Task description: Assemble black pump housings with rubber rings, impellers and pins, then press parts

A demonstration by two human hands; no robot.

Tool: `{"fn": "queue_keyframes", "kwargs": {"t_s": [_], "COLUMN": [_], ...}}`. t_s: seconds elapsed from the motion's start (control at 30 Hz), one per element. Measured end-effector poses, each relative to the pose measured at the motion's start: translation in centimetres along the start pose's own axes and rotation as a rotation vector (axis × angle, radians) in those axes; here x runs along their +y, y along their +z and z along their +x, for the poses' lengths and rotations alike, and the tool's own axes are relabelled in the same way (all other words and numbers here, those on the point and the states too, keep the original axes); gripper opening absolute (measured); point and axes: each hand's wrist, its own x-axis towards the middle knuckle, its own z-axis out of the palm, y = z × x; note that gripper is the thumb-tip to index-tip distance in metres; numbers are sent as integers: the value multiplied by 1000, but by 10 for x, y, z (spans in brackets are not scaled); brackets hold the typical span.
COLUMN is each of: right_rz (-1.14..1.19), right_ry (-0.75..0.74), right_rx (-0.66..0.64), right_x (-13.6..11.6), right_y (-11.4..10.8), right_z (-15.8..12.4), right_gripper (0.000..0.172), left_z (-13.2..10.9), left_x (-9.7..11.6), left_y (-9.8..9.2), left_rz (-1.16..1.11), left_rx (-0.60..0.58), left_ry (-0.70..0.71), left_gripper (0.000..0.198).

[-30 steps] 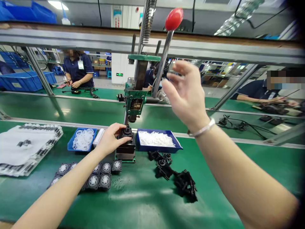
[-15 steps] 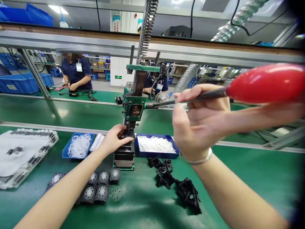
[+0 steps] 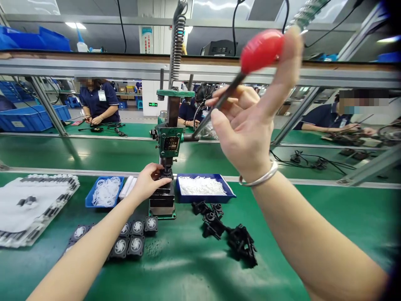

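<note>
A green and black hand press stands on the green bench, a spring along its top. My left hand is at the base of the press, its fingers around a small dark part under the ram; the fingertips are partly hidden. My right hand is raised at the press's lever, thumb and fingers around the rod below the red knob. Left of the press, black square fans with white centres lie in rows, partly behind my left forearm.
A blue tray of white rings and a blue box of white strips flank the press. Black parts lie at right, stacked white sheets at left. People work beyond the metal frame.
The lever's red knob has swung up and away to the left, with my right hand tilted more upright. My left hand stays at the press base. The view has shifted slightly.
</note>
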Motion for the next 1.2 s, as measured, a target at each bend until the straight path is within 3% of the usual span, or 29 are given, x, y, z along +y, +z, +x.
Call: {"fn": "queue_keyframes", "kwargs": {"t_s": [0.1,0.2,0.27,0.37,0.47,0.6,0.73,0.83,0.9,0.97,1.1,1.2], "right_rz": [58,68,41,-13,-77,-149,-282,-563,-790,-891,-982,-1019], "right_ry": [106,314,403,474,503,417,458,733,982,1102,1175,1089], "right_rx": [-93,-383,-461,-408,-339,-319,-298,-256,-336,-373,-378,-352], "right_x": [-10,-27,-38,-48,-51,-42,6,70,112,142,171,167], "right_y": [-6,9,23,37,42,34,-16,-79,-120,-154,-193,-198], "right_z": [-35,-103,-145,-180,-191,-195,-197,-207,-222,-239,-255,-240], "right_gripper": [81,83,83,73,55,38,33,46,46,43,43,54], "left_z": [-28,-68,-90,-110,-116,-115,-117,-121,-122,-122,-113,-110], "left_x": [15,28,32,31,26,24,25,12,-3,-20,-35,-29], "left_y": [7,21,34,53,70,79,54,19,-1,-13,-16,-10], "left_rz": [-6,37,130,268,317,383,524,664,736,781,806,773], "left_rx": [50,119,180,288,349,281,25,-142,-268,-364,-496,-535], "left_ry": [12,62,126,201,249,293,178,144,181,212,230,217], "left_gripper": [32,30,31,35,44,56,61,53,47,40,29,27]}}
